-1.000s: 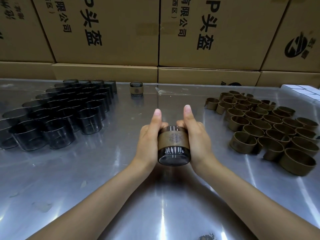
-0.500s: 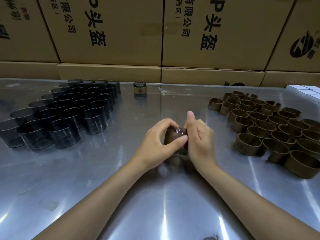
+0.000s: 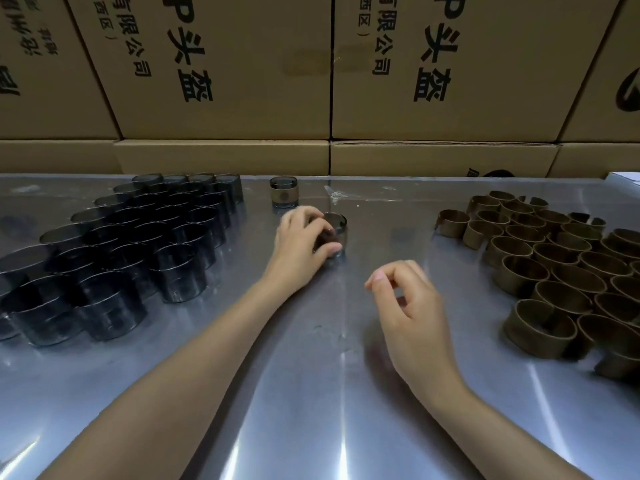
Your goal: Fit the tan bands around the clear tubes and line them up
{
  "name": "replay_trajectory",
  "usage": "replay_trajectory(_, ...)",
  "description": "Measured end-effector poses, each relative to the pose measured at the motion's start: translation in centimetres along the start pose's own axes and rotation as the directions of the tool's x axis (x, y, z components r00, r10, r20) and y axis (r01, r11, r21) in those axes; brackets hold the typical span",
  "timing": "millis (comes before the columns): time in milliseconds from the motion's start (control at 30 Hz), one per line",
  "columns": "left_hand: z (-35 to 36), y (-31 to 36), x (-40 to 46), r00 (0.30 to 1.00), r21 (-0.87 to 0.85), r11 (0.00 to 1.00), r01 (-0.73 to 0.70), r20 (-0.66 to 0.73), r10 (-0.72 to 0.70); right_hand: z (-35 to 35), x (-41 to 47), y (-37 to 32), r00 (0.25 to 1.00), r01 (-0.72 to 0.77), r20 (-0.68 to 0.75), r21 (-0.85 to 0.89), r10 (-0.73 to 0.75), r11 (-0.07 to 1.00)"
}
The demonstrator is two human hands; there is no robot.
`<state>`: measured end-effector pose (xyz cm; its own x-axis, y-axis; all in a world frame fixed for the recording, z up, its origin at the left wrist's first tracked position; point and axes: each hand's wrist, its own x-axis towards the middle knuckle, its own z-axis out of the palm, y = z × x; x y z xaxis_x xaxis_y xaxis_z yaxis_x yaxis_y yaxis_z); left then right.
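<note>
Head: L hand (image 3: 298, 241) grips banded tube (image 3: 333, 233), seemingly upright.

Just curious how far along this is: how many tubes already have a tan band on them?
2. One banded tube stands alone at the table's far edge; the left hand grips the other banded tube just in front of it.

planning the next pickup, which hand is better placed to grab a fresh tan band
Right. The right hand is free, holding nothing, and sits nearer the loose tan bands on that side. The left hand grips the banded tube.
</note>
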<state>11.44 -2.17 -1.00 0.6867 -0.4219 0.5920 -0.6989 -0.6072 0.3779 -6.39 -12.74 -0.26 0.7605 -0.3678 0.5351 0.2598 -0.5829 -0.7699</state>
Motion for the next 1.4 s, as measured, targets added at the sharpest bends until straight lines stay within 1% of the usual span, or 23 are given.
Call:
replay_trajectory(67, 0.9, -1.8, 2.2, 0.998, 0.070, 0.996, 0.058, -0.029, -0.056, 0.1, -0.2, 0.1, 0.999, -0.010, 0.033, -0.021, 0.011, 1.000)
replay_trajectory(133, 1.7, -3.4, 4.2, 0.992, 0.073, 0.990, 0.120, -0.050, -0.116, 0.3, -0.1, 0.4, 0.996, -0.048, 0.068, -0.003, 0.049, 0.999)
replay_trajectory(233, 2.7, -5.4, 6.7, 0.978, 0.049, 0.978, 0.201, -0.058, -0.199, 0.4, 0.7, 0.9, 0.979, -0.190, 0.096, 0.083, 0.182, 0.978)
replay_trajectory(300, 3.1, -6.5, 8.0, 0.976, 0.055, 0.975, 0.215, -0.057, -0.212, 0.4, 1.0, 1.1, 0.967, -0.233, 0.127, 0.099, 0.220, 0.967)
replay_trajectory(433, 3.7, -7.5, 9.8, 0.988, 0.068, 0.987, 0.147, -0.046, -0.144, 0.6, 1.0, 1.1, 0.959, -0.250, 0.158, 0.090, 0.234, 0.964)
replay_trajectory(600, 4.2, -8.1, 10.8, 0.994, 0.051, 0.995, 0.085, -0.072, -0.081, 0.6, 1.1, 1.3, 0.942, -0.296, 0.189, 0.077, 0.278, 0.952)
replay_trajectory(800, 4.6, -8.7, 11.6, 0.994, 0.128, 0.987, 0.095, -0.071, -0.086, 0.5, 1.1, 1.2, 0.933, -0.314, 0.194, 0.038, 0.301, 0.949)
replay_trajectory(1000, 4.8, -9.0, 12.1, 0.996, 0.180, 0.980, 0.082, -0.041, -0.076, 0.5, 1.3, 1.0, 0.930, -0.317, 0.196, 0.005, 0.310, 0.948)
replay_trajectory(1067, 4.8, -9.1, 12.2, 0.993, 0.161, 0.981, 0.104, -0.068, -0.094, 0.5, 1.4, 1.0, 0.932, -0.309, 0.198, -0.005, 0.304, 0.951)
replay_trajectory(1233, 4.6, -9.6, 12.4, 0.963, 0.004, 0.971, 0.238, -0.129, -0.235, 0.5, 1.4, 1.0, 0.932, -0.308, 0.196, -0.012, 0.304, 0.951)
replay_trajectory(1400, 4.7, -9.7, 12.4, 0.946, -0.014, 0.954, 0.300, -0.127, -0.299, 0.5, 1.5, 0.8, 0.927, -0.317, 0.204, -0.017, 0.313, 0.948)
